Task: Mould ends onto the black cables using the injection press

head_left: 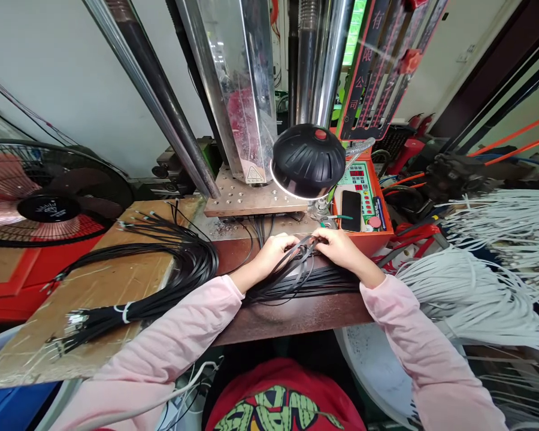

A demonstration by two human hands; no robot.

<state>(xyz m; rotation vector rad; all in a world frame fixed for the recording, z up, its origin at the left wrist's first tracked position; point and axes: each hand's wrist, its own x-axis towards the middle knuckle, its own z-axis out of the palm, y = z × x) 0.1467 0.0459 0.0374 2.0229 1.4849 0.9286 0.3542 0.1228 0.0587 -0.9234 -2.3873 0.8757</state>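
Black cables lie across the brown work surface in front of a metal machine plate. My left hand is closed around black cable strands at the left of this bunch. Close beside it, my right hand pinches the strands near their upper end, with thumb and fingers together. The strands cross between both hands, and their small ends are hard to make out. A larger coil of black cables rests on the wooden board to the left, tied with a white band.
A black round lamp hangs just above the hands. Behind my right hand, a phone lies on an orange control box. White cable bundles are piled at right; a fan stands at left.
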